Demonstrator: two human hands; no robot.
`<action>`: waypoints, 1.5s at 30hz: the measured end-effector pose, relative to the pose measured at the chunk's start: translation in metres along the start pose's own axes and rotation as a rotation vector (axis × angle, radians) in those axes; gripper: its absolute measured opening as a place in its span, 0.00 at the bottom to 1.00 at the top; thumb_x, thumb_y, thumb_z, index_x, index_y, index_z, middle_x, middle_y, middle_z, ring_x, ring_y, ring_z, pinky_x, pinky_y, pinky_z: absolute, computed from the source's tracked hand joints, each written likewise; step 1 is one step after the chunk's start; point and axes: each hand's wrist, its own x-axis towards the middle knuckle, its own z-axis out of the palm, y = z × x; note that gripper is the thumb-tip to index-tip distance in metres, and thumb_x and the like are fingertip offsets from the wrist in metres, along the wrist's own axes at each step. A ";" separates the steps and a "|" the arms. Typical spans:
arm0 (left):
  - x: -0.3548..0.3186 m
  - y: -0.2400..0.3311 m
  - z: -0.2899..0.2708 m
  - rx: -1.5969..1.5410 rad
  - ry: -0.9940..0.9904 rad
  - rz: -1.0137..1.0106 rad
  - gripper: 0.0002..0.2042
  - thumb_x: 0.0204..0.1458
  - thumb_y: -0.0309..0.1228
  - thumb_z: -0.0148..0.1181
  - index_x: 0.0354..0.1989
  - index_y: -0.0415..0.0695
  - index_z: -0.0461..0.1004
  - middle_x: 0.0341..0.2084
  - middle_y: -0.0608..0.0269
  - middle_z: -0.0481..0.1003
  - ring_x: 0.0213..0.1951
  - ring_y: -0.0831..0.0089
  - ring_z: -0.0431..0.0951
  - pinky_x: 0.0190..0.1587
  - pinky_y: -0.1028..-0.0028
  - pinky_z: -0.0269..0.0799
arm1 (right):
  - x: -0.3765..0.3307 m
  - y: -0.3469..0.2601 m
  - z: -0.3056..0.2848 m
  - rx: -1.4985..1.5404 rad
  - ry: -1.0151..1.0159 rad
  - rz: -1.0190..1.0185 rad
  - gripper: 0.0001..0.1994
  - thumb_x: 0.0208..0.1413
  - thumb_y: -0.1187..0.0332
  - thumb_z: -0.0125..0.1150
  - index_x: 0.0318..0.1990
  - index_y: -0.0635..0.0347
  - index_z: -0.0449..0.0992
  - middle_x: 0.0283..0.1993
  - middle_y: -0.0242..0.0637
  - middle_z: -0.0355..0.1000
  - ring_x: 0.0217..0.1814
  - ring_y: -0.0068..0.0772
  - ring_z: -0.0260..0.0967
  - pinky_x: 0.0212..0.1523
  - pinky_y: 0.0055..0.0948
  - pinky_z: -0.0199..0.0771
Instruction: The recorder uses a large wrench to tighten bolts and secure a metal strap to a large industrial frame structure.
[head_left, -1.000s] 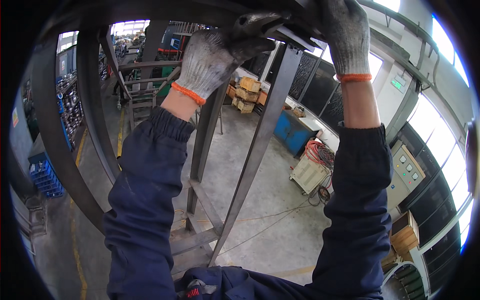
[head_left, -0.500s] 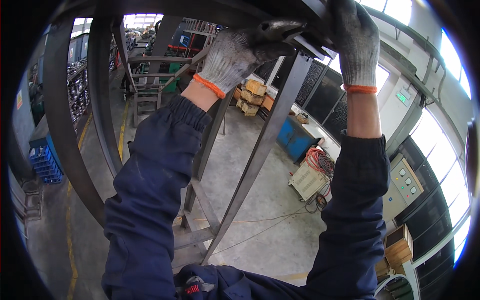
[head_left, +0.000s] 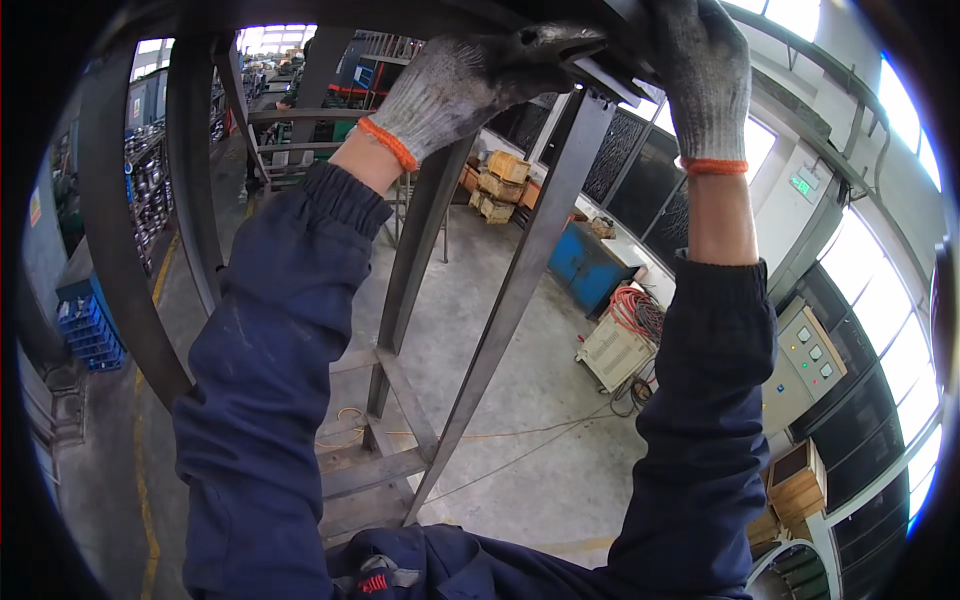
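Note:
Both my hands are raised to the top of a dark steel frame, in grey knitted gloves with orange cuffs. My left hand is closed around a dark, worn metal tool with a jaw-like end; its exact kind is unclear. That end lies beside a short bright-edged metal piece at the head of a slanting upright. To the right of this joint, my right hand reaches up against the dark top member. Its fingers run into shadow and the picture's upper edge, so their grip is hidden.
Steel uprights stand at left, with low crossbars below my arms. Cables cross the floor to a beige wheeled machine with red hoses. Behind are a blue cabinet, wooden crates and a control panel.
My left hand and forearm have shifted left and slightly up, and the tool sits a little higher. My right hand has risen slightly. The whole view has shifted a little.

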 end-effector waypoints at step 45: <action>-0.029 0.032 -0.029 0.219 0.091 0.172 0.14 0.60 0.41 0.60 0.51 0.50 0.79 0.38 0.59 0.80 0.38 0.62 0.82 0.39 0.65 0.80 | -0.008 -0.012 0.002 0.010 -0.006 0.038 0.23 0.68 0.54 0.58 0.50 0.71 0.80 0.33 0.28 0.76 0.33 0.17 0.65 0.34 0.21 0.68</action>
